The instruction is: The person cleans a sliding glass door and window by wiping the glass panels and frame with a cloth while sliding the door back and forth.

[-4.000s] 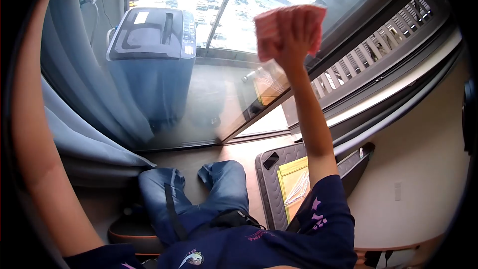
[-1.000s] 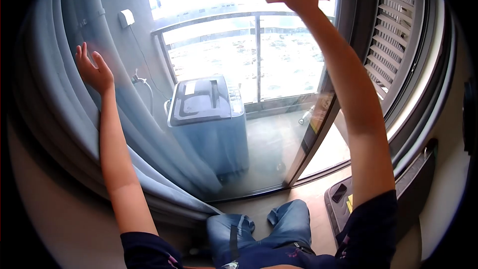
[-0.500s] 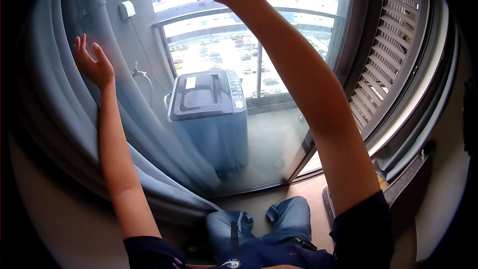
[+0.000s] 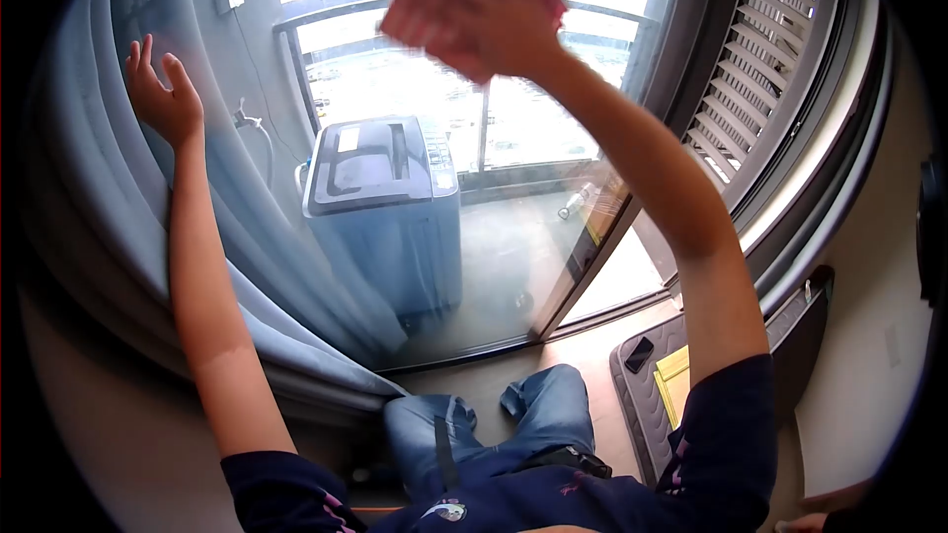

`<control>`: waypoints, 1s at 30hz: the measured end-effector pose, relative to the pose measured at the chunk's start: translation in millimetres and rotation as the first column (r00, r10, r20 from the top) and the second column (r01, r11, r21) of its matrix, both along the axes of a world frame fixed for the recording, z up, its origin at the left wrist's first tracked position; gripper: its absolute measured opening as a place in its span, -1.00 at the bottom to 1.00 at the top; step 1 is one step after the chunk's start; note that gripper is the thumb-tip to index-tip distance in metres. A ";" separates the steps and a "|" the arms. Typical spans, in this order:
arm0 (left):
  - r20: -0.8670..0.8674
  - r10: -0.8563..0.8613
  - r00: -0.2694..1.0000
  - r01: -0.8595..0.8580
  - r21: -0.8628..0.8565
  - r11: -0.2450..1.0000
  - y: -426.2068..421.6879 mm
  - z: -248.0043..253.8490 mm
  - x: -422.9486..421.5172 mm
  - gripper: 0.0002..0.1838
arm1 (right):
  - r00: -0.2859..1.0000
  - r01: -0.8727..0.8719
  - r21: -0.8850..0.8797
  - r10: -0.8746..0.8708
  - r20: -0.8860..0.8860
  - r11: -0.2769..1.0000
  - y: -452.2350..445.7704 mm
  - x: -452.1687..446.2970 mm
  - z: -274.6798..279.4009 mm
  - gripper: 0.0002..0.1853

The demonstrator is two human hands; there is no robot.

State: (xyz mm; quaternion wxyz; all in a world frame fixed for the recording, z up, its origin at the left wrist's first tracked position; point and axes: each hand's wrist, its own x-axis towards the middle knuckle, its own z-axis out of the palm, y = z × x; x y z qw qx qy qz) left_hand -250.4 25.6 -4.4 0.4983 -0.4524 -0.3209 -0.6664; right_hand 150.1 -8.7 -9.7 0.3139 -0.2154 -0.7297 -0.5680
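Note:
My right hand (image 4: 513,28) lies over a red patterned cloth (image 4: 420,18), blurred by motion, high against the glass door (image 4: 509,271). The fingers are spread across the cloth, and some of its edges stick out around them. On the far left my left hand (image 4: 170,104) is raised beside the grey-blue curtain (image 4: 94,128). Its fingers are stretched out and it holds nothing. Whether its palm touches the curtain or the glass I cannot tell.
Behind the glass stands a washing machine (image 4: 380,227) on a balcony with a railing (image 4: 346,10). A louvred panel (image 4: 755,59) is at the right. Lower right, a grey mattress (image 4: 642,415) bears a phone (image 4: 639,354) and a yellow item (image 4: 673,385).
My right hand and the cloth have come down and slightly right across the glass. The view has shifted a little, showing the mattress more. My left hand stays raised.

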 end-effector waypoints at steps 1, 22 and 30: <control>-0.003 0.023 1.000 -0.023 0.003 1.000 1.1 -0.3 -1.3 -0.50 | 0.987 -0.070 0.097 0.083 -0.140 0.993 -8.7 -2.0 43.9 -0.46; -0.032 0.032 0.999 -0.029 0.062 0.998 7.7 0.4 -6.7 -0.48 | 0.987 0.088 -0.050 -0.094 -0.132 0.995 -25.9 43.1 -62.3 -0.48; -0.032 0.032 0.999 -0.029 0.069 0.997 5.0 1.2 -3.6 -0.44 | 0.824 0.180 0.269 0.005 -0.566 0.946 -9.4 62.6 84.4 -0.43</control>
